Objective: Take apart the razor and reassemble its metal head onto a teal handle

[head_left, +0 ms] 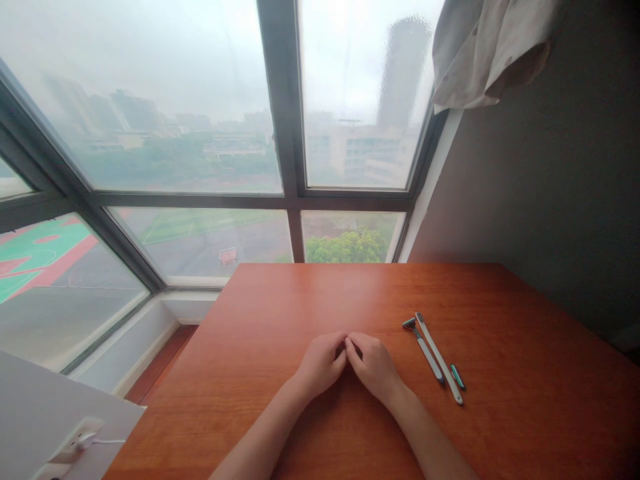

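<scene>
My left hand and my right hand rest side by side on the reddish-brown wooden table, fingers curled under and fingertips touching each other at the middle. Whether anything sits between the fingers is hidden. To the right of my right hand lie a disposable razor with a grey head and a long white stick-like item, almost parallel. A small teal cap-like piece lies just beside them.
Large windows with dark frames stand behind the table. A grey wall borders the right side, with a pale cloth hanging at the top. A white socket with a plugged cable is at the lower left.
</scene>
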The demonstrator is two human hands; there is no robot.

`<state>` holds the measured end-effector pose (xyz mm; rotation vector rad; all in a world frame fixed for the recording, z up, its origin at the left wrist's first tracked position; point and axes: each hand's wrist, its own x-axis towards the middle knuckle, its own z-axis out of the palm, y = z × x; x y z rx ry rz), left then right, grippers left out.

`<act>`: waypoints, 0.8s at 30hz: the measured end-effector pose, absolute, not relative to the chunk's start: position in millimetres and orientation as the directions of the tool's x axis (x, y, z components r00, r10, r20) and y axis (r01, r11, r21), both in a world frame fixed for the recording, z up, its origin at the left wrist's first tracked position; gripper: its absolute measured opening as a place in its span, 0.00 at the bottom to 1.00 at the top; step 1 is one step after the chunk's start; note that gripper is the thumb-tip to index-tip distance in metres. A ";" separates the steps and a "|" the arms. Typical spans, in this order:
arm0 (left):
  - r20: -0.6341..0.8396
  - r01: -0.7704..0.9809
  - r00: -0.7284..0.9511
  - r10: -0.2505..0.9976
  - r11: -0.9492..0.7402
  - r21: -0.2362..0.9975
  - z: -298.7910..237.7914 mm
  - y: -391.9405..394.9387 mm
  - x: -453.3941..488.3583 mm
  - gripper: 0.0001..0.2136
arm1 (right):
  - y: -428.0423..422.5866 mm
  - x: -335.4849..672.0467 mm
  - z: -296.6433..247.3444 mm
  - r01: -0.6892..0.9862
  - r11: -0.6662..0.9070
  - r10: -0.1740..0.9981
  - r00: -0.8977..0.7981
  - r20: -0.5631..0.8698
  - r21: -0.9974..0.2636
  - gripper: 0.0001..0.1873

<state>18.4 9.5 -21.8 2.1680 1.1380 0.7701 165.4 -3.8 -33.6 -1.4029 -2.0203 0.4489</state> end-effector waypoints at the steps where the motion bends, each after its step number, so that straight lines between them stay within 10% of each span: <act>1: 0.222 0.527 0.474 0.852 -0.477 0.704 -22.4 9.5 18.4 0.05 | -3.8 165.6 -33.8 0.711 0.374 0.924 -0.234 0.301 -0.596 0.15; 24: 0.222 0.500 0.475 0.852 -0.469 0.728 -20.1 8.7 17.9 0.04 | -4.2 166.2 -31.5 0.700 0.387 0.919 -0.241 0.311 -0.601 0.15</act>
